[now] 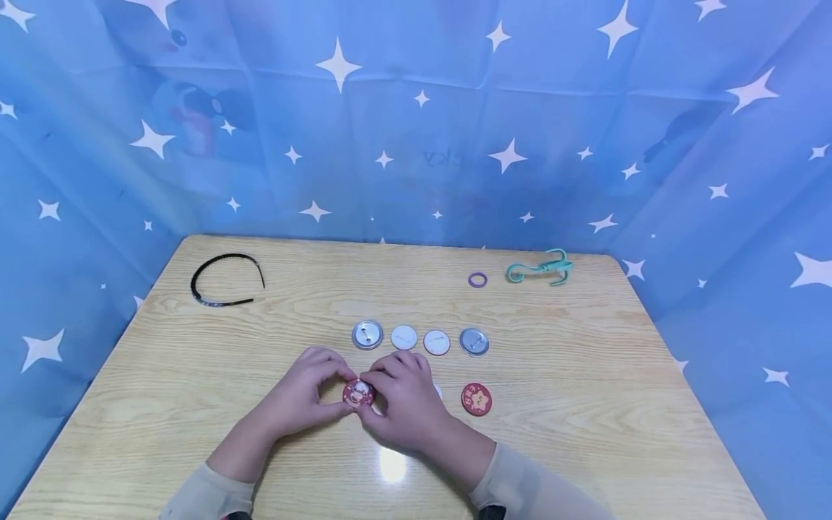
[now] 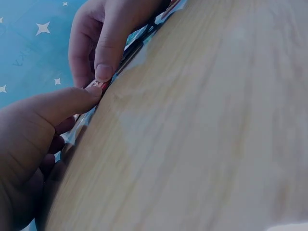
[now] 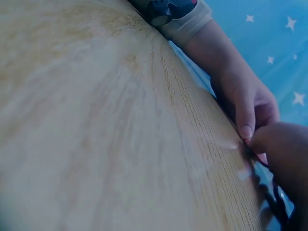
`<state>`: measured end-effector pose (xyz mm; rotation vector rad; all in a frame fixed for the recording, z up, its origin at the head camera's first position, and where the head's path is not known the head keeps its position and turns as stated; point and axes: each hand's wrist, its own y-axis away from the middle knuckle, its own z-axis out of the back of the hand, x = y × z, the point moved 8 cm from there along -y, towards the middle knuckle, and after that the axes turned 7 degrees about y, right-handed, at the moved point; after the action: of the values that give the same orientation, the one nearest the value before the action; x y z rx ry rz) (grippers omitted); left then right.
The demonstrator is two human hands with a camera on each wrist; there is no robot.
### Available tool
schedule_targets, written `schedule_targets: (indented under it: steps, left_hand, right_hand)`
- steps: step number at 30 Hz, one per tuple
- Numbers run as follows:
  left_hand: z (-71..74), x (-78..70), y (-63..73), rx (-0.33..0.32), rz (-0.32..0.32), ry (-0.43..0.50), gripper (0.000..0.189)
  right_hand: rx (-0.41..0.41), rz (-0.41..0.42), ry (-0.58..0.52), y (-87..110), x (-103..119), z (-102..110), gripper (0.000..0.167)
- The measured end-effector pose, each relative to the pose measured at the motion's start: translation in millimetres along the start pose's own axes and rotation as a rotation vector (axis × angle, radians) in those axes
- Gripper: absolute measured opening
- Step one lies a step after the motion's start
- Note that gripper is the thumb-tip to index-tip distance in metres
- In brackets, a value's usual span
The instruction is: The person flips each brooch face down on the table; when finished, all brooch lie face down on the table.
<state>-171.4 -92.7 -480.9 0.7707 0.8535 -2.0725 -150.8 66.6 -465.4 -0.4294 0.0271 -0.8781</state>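
Note:
In the head view a round red pin badge (image 1: 358,394) with a printed picture faces up between both hands. My left hand (image 1: 310,396) pinches its left edge between thumb and index finger. From the right, my right hand (image 1: 411,401) pinches the same badge with thumb and fingertips. Both wrist views show the fingertips meeting at the badge's thin edge, close over the table. Right of the right hand lies a red badge (image 1: 477,399) with a yellow star. A pale round piece (image 1: 438,390) peeks out from behind the right hand, mostly hidden.
Beyond the hands is a row of badges showing their pin backs: a silver one (image 1: 367,334), white ones (image 1: 404,337) and a grey one (image 1: 474,341). A black headband (image 1: 195,282), a purple hair tie (image 1: 477,279) and a teal hair claw (image 1: 549,267) lie farther back.

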Motion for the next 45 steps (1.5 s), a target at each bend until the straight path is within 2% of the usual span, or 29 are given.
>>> schedule_targets:
  steps: [8,15,21,29,33,40,45]
  left_hand:
    - [2.2,-0.1,0.5,-0.020,-0.027,0.061,0.036]
    - [2.4,2.1,0.7,-0.016,0.016,0.102,0.038]
    - [2.4,2.6,0.1,-0.022,0.017,0.108,0.039]
    - [3.3,6.1,0.6,-0.032,0.039,0.131,0.039]
    - [3.5,5.8,0.5,-0.037,0.033,0.143,0.038]
    - [4.9,4.2,0.6,-0.065,-0.008,0.157,0.033]
    - [6.4,3.4,0.5,-0.087,-0.032,0.154,0.032]
  right_hand:
    - [-0.033,-0.011,-0.065,0.2,-1,3,0.042]
    - [-0.067,0.005,-0.091,-0.1,0,5,0.037]
    - [-0.086,0.004,-0.110,-0.6,0,7,0.028]
    - [-0.104,0.004,-0.119,-0.6,0,9,0.026]
    - [-0.123,0.003,-0.139,-0.7,0,10,0.022]
    - [-0.225,0.042,-0.154,0.3,0,14,0.012]
    - [-0.229,0.036,-0.174,0.0,-1,13,0.010]
